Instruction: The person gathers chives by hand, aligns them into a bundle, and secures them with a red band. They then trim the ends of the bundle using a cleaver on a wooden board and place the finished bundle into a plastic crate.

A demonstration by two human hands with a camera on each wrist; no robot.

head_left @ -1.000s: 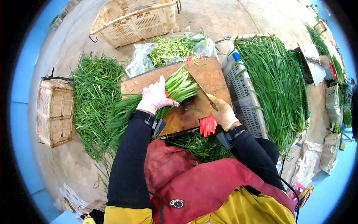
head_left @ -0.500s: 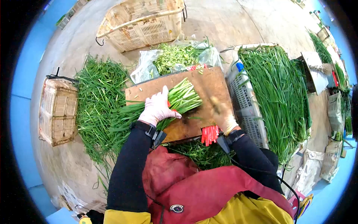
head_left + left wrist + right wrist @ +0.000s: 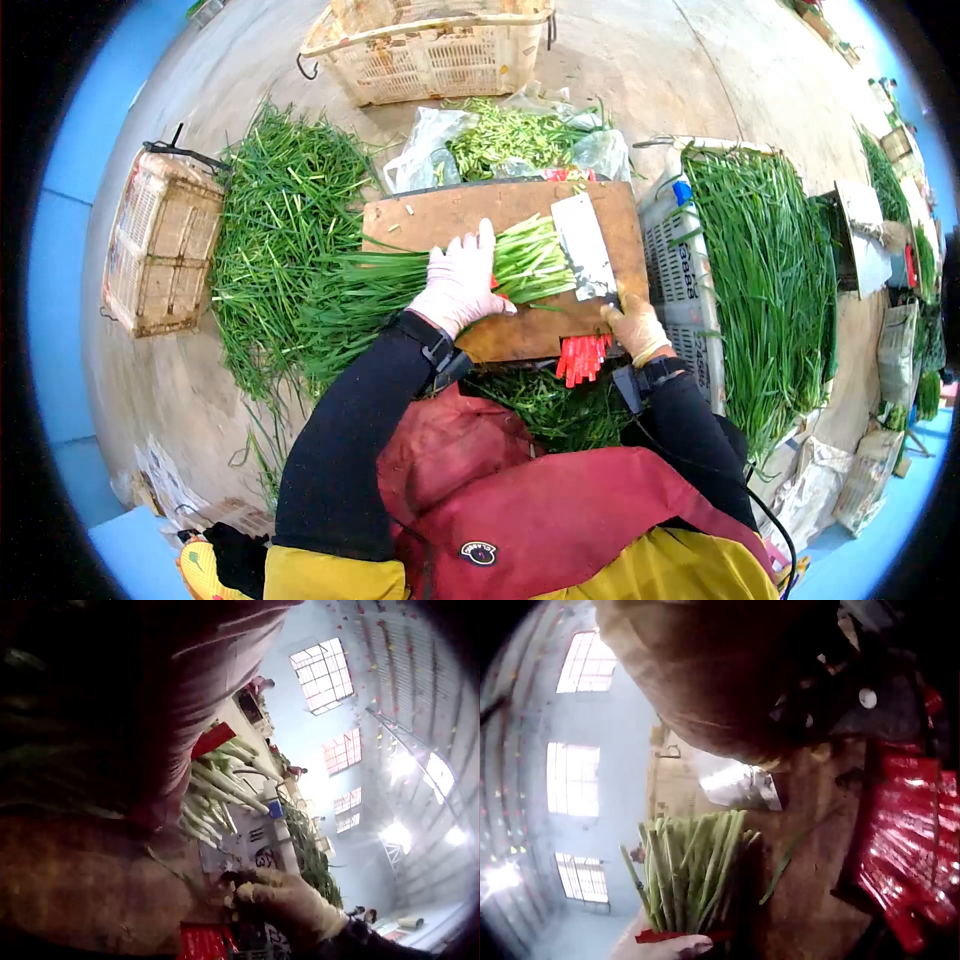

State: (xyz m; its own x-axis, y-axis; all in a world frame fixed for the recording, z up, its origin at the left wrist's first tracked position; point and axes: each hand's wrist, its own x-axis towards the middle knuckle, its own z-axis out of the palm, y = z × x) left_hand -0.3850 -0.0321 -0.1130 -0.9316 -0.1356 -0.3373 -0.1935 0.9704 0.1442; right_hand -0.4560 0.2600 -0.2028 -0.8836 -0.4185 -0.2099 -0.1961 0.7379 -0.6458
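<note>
A bunch of long green leafy stalks (image 3: 535,258), chive-like with pale ends, lies across a wooden board (image 3: 430,212). My gloved left hand (image 3: 455,285) grips it near a red band (image 3: 214,740), its thumb on the near side. The pale ends point right, towards a cleaver (image 3: 585,245) whose broad, wet-looking blade lies close over the board. In my gloved right hand (image 3: 637,325) is the cleaver's handle, mostly hidden by the fingers. Red strips (image 3: 583,360) hang at the board's near edge, beside the right hand. A loose green blade (image 3: 780,866) lies on the board.
Loose greens (image 3: 285,220) are heaped on the left, by a tipped crate (image 3: 165,245). A crate of greens (image 3: 765,270) stands right of the board. Behind are a plastic bag of cut pieces (image 3: 515,138) and another crate (image 3: 430,62).
The cleaver, first dark and slanted over the board, then blurred, now shows its bright broad face by the stalk ends. My left hand keeps its grip on the bunch. The head view has shifted.
</note>
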